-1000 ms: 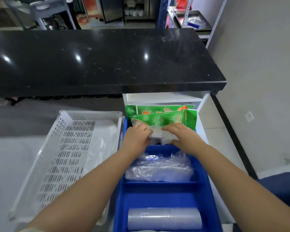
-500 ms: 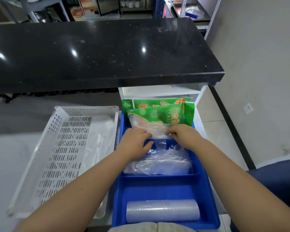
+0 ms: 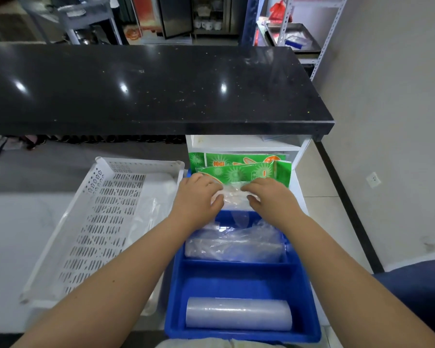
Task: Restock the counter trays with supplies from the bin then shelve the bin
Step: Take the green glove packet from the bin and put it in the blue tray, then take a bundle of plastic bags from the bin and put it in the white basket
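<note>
Clear plastic packet (image 3: 232,197) sits at far end of blue tray (image 3: 236,282), just in front of upright green packets (image 3: 246,172) and touching them. Left hand (image 3: 199,194) grasps packet's left edge, fingers curled over top, thumb underneath. Right hand (image 3: 269,197) pinches its right edge the same way. Both forearms reach in over the tray. Tray has dividers: middle compartment holds crumpled clear bags (image 3: 234,244), near compartment holds a roll of clear film (image 3: 239,313) lying on its side. White perforated bin (image 3: 98,222) stands just left of tray, tilted, with a clear plastic sheet (image 3: 151,209) inside along its right side. White shelf unit (image 3: 244,144) behind the green packets, under a black speckled countertop (image 3: 148,89)
</note>
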A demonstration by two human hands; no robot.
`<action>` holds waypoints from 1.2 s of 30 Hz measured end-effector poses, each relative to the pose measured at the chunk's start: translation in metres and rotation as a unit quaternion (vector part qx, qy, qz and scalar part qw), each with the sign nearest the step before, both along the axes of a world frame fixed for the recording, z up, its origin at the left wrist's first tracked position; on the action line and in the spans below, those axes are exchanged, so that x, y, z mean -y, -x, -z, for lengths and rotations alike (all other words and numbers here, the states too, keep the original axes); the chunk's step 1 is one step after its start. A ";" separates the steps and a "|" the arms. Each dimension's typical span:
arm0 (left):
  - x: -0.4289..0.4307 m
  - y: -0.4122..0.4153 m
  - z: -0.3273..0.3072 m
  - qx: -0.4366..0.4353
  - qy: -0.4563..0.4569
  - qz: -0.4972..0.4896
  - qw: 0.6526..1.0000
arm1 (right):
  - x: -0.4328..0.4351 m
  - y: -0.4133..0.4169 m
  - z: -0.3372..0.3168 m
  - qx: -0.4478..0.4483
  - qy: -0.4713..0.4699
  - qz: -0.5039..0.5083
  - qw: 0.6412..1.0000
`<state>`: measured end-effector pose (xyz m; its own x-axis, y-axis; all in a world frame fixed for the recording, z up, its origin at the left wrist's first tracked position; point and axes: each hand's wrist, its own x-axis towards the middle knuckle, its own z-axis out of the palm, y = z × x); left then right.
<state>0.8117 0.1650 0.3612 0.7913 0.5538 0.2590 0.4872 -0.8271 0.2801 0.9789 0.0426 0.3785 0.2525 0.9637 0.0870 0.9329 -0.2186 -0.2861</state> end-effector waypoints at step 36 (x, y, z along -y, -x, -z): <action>0.170 0.714 0.025 -0.008 0.036 -0.641 0.766 | -0.048 0.706 0.038 -0.056 -0.043 -0.542 0.837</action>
<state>0.0975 -0.0050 0.3358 -0.4129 0.8915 0.1863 0.8906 0.3524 0.2874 0.2729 0.0909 0.3409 -0.7553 0.6234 0.2022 0.5365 0.7654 -0.3555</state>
